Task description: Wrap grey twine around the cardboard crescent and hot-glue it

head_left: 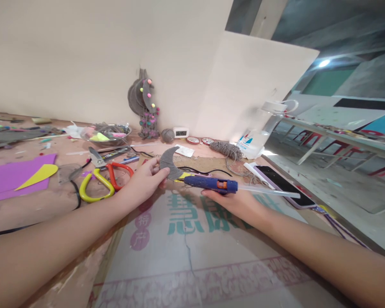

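Between the thumb and fingers of my left hand is a grey crescent that looks wrapped in yarn. My right hand grips a blue hot glue gun, with a long clear glue stick poking out of its back end. The gun's yellow nozzle points left and lies close to the crescent's lower end; whether they touch I cannot tell. Under both hands lies a printed cardboard sheet. The gun hides most of my right fingers.
Scissors with red and yellow handles lie left of my hands, beside purple sheets. Behind are a plastic bowl, a small clock and grey yarn. A water bottle and a phone sit to the right.
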A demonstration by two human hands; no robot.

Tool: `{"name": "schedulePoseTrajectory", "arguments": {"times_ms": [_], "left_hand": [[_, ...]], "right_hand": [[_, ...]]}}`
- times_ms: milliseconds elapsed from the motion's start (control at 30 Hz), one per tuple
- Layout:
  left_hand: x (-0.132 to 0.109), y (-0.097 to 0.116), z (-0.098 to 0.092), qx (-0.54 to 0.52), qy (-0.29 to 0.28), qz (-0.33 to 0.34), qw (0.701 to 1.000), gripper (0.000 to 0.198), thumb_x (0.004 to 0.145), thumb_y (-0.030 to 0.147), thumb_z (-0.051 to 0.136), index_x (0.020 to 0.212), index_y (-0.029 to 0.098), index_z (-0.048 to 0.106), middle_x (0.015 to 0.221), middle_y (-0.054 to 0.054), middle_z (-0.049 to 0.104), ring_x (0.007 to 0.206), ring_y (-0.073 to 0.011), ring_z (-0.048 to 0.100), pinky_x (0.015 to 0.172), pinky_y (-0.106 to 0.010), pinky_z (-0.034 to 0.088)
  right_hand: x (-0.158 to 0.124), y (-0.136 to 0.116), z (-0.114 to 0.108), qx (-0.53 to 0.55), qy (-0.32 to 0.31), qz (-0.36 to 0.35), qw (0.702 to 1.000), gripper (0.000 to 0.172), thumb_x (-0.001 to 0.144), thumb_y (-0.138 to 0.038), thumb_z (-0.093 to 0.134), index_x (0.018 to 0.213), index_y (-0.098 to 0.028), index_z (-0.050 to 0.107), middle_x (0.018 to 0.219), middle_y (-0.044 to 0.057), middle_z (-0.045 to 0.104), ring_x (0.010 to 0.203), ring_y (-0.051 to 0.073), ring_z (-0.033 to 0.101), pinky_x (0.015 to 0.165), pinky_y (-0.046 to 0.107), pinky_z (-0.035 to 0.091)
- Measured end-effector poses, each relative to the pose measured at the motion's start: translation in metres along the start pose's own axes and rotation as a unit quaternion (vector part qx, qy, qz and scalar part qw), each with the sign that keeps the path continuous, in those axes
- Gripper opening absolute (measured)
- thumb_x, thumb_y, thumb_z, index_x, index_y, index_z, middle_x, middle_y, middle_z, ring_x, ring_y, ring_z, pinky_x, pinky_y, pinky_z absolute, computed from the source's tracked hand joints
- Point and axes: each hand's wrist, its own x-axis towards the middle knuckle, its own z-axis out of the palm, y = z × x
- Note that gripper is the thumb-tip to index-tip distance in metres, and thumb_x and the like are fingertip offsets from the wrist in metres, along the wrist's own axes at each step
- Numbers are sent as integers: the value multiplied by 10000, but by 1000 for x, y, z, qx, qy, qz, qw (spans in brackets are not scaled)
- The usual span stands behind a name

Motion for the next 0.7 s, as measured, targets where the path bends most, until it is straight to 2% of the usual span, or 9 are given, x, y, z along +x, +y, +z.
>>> {"name": "schedulePoseTrajectory", "arguments": {"times_ms": [167,400,700], "left_hand": [[2,-3,0,11,-5,7,1000,140,788,328,492,801,191,461,517,61,502,505,-115,497,518,-228,367],[1,-5,-1,11,-8,13,1000,156,793,332,488,841,184,474,523,57,497,507,-114,486,504,-229,364],[5,-9,0,14,-6,9,1000,193,801,325,478,920,172,472,512,58,495,497,-116,486,507,-233,388]], "right_hand": [[-1,-2,-1,11,6,12,1000,296,749,-480,556,862,-207,573,718,-7,595,637,133,546,564,222,426],[1,-1,-3,29,5,24,999,290,747,-452,564,904,-209,570,767,-1,618,695,155,573,619,237,442],[3,3,-4,0,8,21,1000,296,754,-481,547,852,-204,577,762,12,625,702,167,575,631,257,455]]}}
